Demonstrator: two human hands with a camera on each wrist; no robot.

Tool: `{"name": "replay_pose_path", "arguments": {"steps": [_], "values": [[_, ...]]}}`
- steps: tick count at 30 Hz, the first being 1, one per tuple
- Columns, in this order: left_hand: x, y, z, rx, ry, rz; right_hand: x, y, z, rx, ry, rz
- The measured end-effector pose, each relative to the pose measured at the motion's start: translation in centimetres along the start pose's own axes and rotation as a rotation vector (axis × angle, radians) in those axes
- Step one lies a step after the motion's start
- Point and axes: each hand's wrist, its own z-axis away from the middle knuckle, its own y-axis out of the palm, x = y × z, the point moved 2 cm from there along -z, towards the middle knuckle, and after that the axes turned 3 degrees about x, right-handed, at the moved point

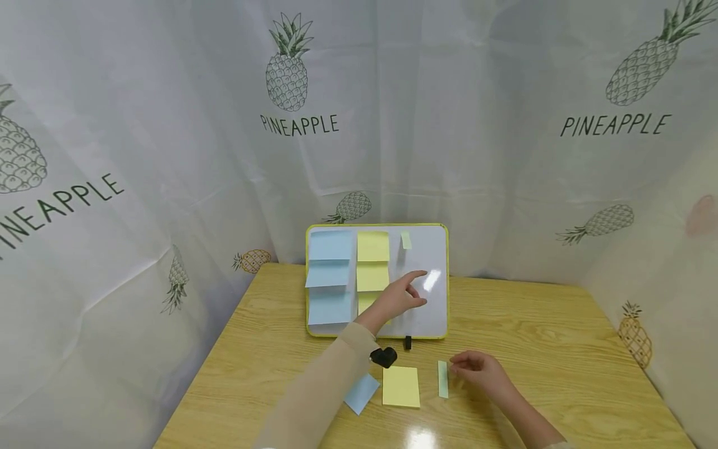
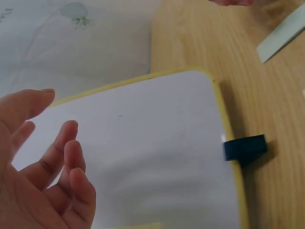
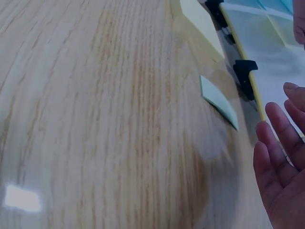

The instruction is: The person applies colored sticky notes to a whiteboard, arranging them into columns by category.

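My left hand [image 1: 394, 299] reaches in front of the whiteboard [image 1: 432, 315], its thumb and index finger apart with nothing between them. In the left wrist view its fingers [image 2: 71, 157] are loosely bent over the bare white surface. Just right of the pale green strip pad [image 1: 443, 379] on the table hovers my right hand [image 1: 483, 373]. The right wrist view shows that hand's fingers [image 3: 274, 143] relaxed and holding nothing. One small green strip [image 1: 406, 240] sticks near the board's top, right of a column of yellow notes [image 1: 373, 246] and a column of blue notes [image 1: 330, 245].
A yellow sticky pad [image 1: 401, 386] lies left of the green pad. Beside it, a blue pad [image 1: 361, 394] is partly covered by the left sleeve [image 1: 314, 393]. A black foot [image 1: 407, 342] juts from the board's lower edge. Behind hangs a pineapple-print curtain [image 1: 449, 137].
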Motion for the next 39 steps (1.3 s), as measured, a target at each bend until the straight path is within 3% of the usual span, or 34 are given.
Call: {"name": "replay_pose_path", "arguments": {"steps": [7,14,25,33,39], "values": [[1.9,2.5,1.3,0.031,-0.019,0.044,-1.1,0.2,0.1,0.007,-0.014,0.027],[3.0,4.7,3.0,0.059,-0.001,0.042,-1.8,0.2,0.2,0.018,-0.046,0.041],[4.5,8.3,5.5,0.085,-0.006,0.126,-2.1,0.4,0.3,0.037,-0.064,0.097],[6.0,10.4,6.6,0.074,-0.034,0.111,-3.2,0.4,-0.2,-0.035,-0.113,0.358],[6.1,11.3,7.2,0.034,-0.042,0.068,-4.2,0.6,-0.4,-0.081,-0.221,0.416]]}}
